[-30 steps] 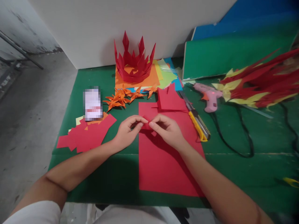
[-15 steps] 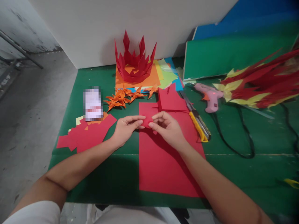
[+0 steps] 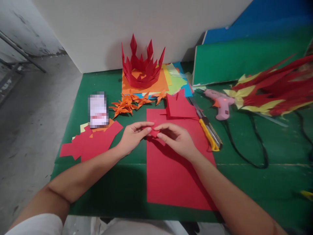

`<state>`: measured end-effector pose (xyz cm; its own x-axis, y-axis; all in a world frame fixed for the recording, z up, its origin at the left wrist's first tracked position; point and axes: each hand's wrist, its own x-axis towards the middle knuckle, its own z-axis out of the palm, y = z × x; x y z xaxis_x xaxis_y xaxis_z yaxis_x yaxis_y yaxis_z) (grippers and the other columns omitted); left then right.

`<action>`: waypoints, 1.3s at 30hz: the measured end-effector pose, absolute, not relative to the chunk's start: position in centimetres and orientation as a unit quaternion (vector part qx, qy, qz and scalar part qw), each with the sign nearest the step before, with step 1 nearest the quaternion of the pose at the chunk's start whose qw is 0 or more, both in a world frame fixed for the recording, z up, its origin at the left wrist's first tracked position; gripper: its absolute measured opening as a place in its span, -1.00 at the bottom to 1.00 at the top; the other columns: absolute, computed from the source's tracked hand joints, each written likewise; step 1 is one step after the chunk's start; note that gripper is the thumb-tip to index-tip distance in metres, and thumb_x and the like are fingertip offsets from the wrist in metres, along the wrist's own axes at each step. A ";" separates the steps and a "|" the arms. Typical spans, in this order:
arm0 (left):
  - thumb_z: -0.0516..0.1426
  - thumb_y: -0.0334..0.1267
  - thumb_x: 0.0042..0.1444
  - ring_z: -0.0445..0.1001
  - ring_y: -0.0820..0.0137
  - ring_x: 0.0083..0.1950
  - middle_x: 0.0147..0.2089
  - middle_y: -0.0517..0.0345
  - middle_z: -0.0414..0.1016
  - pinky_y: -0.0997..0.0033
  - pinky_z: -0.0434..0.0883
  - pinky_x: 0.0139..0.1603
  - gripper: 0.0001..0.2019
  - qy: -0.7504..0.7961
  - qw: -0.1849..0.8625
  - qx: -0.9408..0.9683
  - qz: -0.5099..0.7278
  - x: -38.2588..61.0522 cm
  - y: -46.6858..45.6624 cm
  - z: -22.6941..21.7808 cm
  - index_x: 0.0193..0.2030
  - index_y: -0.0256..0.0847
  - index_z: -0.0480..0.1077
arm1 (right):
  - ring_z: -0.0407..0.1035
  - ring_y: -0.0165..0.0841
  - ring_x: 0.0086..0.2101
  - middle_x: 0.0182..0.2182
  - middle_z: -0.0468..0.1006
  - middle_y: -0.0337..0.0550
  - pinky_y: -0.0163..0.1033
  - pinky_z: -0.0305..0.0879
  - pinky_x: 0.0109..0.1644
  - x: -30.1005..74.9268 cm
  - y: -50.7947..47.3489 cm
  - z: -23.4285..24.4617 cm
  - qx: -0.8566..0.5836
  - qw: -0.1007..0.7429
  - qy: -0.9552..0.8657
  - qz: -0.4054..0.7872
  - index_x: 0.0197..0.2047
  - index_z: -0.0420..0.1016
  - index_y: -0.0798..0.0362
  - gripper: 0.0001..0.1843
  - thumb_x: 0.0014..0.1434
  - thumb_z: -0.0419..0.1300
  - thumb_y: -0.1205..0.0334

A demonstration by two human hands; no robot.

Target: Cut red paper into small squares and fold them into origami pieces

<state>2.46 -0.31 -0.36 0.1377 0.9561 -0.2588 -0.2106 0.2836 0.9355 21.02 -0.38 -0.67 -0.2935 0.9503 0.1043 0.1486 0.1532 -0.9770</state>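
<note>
A small folded piece of red paper point(image 3: 154, 132) is pinched between both hands, partly hidden by the fingers. My left hand point(image 3: 135, 135) closes thumb and fingers on its left side. From the right, my right hand point(image 3: 177, 137) grips it between thumb and forefinger. Beneath the hands lies a large red paper sheet point(image 3: 179, 176) on the green table. Cut red paper pieces point(image 3: 182, 106) sit at the sheet's top edge, and a yellow utility knife point(image 3: 207, 130) lies along its right side.
A red paper crown point(image 3: 143, 71) stands on coloured sheets at the back. Orange paper flowers point(image 3: 124, 106) lie before it. Left are a phone point(image 3: 98, 110) and red paper scraps point(image 3: 93, 143). A pink glue gun point(image 3: 221, 104) with a black cord lies right, beside red-yellow paper shapes point(image 3: 271, 86).
The fingers of my right hand have shifted on the small red paper, and its visible shape differs slightly. Both hands still hold it. The whole view has moved a little.
</note>
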 end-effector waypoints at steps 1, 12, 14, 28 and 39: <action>0.36 -0.06 -0.11 0.49 0.47 -0.37 -0.29 0.09 0.62 0.43 0.48 -0.25 -0.66 0.480 0.644 0.396 0.445 2.4 -0.3 -0.3 -0.21 -0.22 0.60 | 0.51 -0.26 -0.19 -0.22 0.63 -0.10 -0.13 0.45 -0.03 21.1 -0.3 -0.6 -0.427 0.406 -0.648 0.483 -0.19 0.55 -0.01 -0.77 0.15 0.28 0.05; 0.31 -0.07 -0.02 0.56 0.36 -0.17 -0.14 0.05 0.65 0.40 0.48 -0.14 -0.74 0.475 0.640 0.420 0.434 2.2 -0.4 -0.2 -0.24 -0.17 0.62 | 0.48 -0.26 -0.26 -0.24 0.61 -0.11 -0.11 0.46 -0.10 21.2 -0.1 0.2 -0.417 0.371 -0.672 0.487 -0.24 0.57 -0.05 -0.76 0.04 0.38 0.04; 0.31 -0.08 -0.02 0.56 0.37 -0.19 -0.15 0.05 0.65 0.40 0.49 -0.16 -0.74 0.476 0.642 0.419 0.430 2.2 -0.4 -0.3 -0.24 -0.17 0.62 | 0.48 -0.26 -0.27 -0.25 0.61 -0.11 -0.11 0.46 -0.12 21.1 -0.1 0.3 -0.421 0.370 -0.663 0.496 -0.26 0.57 -0.05 -0.77 0.05 0.36 0.03; 0.33 -0.08 -0.02 0.55 0.45 -0.28 -0.13 0.04 0.48 0.40 0.58 -0.19 -0.65 0.413 0.613 0.515 0.435 2.5 -0.9 -0.9 -0.13 -0.23 0.58 | 0.35 -0.36 -0.50 -0.56 0.49 -0.23 -0.21 0.32 -0.35 20.8 -0.1 0.1 -0.478 0.389 -0.620 0.486 -0.48 0.48 0.01 -0.72 0.11 0.29 0.00; 0.25 -0.24 0.09 0.53 0.44 -0.24 -0.23 0.07 0.52 0.48 0.56 -0.24 -0.80 0.433 0.492 0.614 0.440 2.5 -1.1 -0.4 -0.13 -0.16 0.59 | 0.36 -0.36 -0.49 -0.57 0.47 -0.22 -0.22 0.30 -0.35 20.1 -0.7 -0.5 -0.514 0.408 -0.596 0.463 -0.50 0.41 0.01 -0.66 0.09 0.29 -0.05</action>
<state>2.51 -1.12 -0.41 0.2378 0.9645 0.1147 0.0987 -0.1415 0.9850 20.09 -0.73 -0.52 -0.1383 0.9903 0.0102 0.2350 0.0428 -0.9711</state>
